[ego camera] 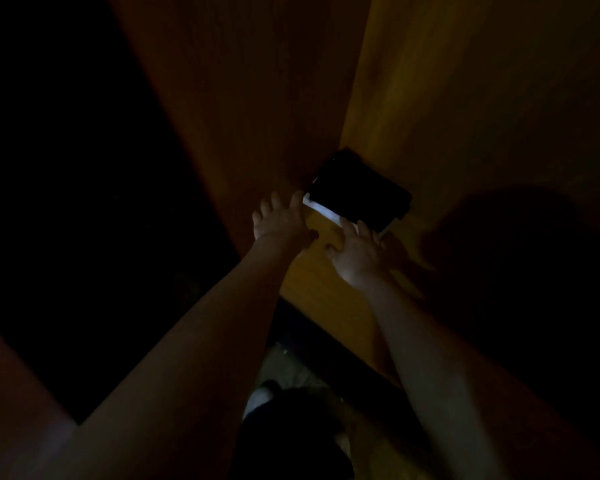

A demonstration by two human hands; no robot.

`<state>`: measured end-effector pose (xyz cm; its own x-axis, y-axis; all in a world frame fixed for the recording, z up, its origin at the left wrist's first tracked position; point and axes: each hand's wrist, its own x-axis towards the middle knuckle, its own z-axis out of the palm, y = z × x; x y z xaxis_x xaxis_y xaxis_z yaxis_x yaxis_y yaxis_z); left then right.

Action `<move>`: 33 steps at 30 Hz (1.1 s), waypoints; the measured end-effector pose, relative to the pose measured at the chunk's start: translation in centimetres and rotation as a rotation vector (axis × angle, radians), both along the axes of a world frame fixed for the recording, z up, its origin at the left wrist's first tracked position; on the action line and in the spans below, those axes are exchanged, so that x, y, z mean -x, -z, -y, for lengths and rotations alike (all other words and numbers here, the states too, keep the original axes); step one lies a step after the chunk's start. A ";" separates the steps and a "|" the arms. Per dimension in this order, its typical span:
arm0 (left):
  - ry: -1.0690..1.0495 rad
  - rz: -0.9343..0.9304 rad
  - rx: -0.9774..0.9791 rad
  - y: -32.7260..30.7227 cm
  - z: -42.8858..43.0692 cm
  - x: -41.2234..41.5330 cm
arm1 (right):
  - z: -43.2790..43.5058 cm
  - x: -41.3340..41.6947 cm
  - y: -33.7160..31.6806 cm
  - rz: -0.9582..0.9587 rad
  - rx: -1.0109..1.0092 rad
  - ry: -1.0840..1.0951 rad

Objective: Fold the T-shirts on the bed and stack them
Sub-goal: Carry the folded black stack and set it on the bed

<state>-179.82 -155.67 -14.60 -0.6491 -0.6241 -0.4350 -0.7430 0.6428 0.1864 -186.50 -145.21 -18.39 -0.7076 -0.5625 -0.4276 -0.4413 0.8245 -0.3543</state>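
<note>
Chiefly dim; the entry lists only what the head view resolves.

Item 1: folded dark T-shirt (359, 190), lying flat as a neat rectangle, uppermost of a small stack.

Item 2: white folded layer (321, 211), directly beneath the dark one. Only its near edge shows, as a pale strip. Whether it is one garment or several cannot be told.

Housing: the stack sits on an orange-brown wooden shelf (447, 109), pushed into the corner where that shelf meets an upright wooden panel (243, 98) on the left. Nothing else on the shelf can be made out in the gloom.

Left hand (278, 218): arm reaching forward, fingers (297, 199) straight and spread wide, their tips at the stack's near left corner, gripping nothing.

Right hand (355, 252): palm down on the shelf just before the stack, fingers (347, 225) straight and slightly parted, tips resting on the white edge near its right end. It holds nothing.

Surroundings: a broad rounded shadow (516, 254) covers the shelf to the right of the hands. A black unlit area (66, 168) lies left of the panel. Below the shelf's front edge, a patch of pale floor (284, 368) shows between the forearms.

Markings: the light is too low to tell whether the cloth or wood bears any print.
</note>
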 end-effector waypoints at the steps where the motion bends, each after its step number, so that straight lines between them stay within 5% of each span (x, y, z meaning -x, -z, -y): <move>1: -0.013 0.029 0.006 -1.0 -0.5 -1.4 | -0.5 -1.2 -1.1 0.004 -0.017 -0.026; 18: -0.081 0.082 0.011 -14.6 -7.9 -19.7 | -5.5 -17.3 -16.6 0.081 -0.039 -0.166; 33: -0.237 0.029 0.072 -29.4 -15.9 -33.9 | -13.0 -28.4 -32.4 -0.015 -0.100 -0.617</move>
